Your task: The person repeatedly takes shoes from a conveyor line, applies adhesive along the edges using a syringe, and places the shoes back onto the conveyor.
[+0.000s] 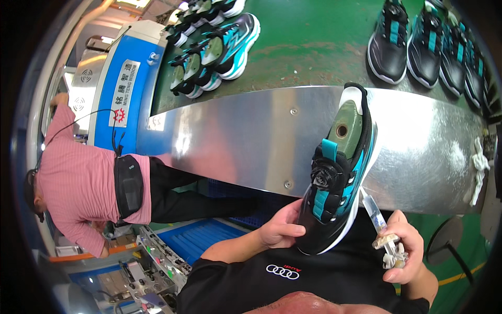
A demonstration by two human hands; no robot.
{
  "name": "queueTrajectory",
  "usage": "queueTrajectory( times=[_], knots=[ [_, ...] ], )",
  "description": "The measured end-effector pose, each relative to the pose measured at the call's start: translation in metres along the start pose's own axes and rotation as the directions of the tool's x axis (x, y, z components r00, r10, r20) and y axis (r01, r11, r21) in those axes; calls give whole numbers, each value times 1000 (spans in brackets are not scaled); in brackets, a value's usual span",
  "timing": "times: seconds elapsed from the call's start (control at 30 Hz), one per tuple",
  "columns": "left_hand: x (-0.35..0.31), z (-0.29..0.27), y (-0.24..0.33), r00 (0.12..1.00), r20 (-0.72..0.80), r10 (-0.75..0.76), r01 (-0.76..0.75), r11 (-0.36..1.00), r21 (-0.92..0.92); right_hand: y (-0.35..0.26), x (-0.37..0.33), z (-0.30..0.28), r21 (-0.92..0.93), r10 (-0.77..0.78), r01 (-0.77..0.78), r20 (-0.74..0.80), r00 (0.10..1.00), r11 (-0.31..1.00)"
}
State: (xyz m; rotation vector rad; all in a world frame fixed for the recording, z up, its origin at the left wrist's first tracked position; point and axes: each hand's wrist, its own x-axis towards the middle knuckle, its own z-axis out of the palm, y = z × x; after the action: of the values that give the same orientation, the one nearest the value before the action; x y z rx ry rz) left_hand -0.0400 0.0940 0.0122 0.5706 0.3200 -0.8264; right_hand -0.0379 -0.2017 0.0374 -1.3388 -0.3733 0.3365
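Observation:
My left hand (283,229) is closed round the toe end of a black and turquoise sneaker (323,230), thumb on its upper. The shoe stands tilted with its heel away from me over the metal bench. A green shoe last (346,128) fills its opening, and a round black dial sits on the tongue. In my right hand (410,248) is a clear plastic syringe (374,213), gripped at its plunger end, where whitish residue clings. The syringe's tip reaches the shoe's white sole edge on the right side; whether it touches cannot be made out.
A curved metal bench (235,138) spans the middle. Sneakers (238,47) with green lasts stand beyond it at left, more sneakers (388,44) at right. White dried strands (478,170) lie at the bench's right end. A person in a pink shirt (86,172) stands at left by machinery.

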Motion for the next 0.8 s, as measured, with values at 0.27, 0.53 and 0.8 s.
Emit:
queueTrajectory(
  times=[0.27, 0.53, 0.8],
  knots=[
    [30, 9, -8, 969, 165, -182, 206, 968, -143, -35, -5, -7, -78, 57, -55, 32, 998, 995],
    [55, 19, -16, 906, 314, -285, 351, 919, -180, -80, -17, -12, -229, 30, -8, 93, 995, 973],
    [96, 30, -29, 837, 428, -342, 401, 915, -53, -107, -47, -6, -315, 50, -45, 7, 999, 948]
  ],
)
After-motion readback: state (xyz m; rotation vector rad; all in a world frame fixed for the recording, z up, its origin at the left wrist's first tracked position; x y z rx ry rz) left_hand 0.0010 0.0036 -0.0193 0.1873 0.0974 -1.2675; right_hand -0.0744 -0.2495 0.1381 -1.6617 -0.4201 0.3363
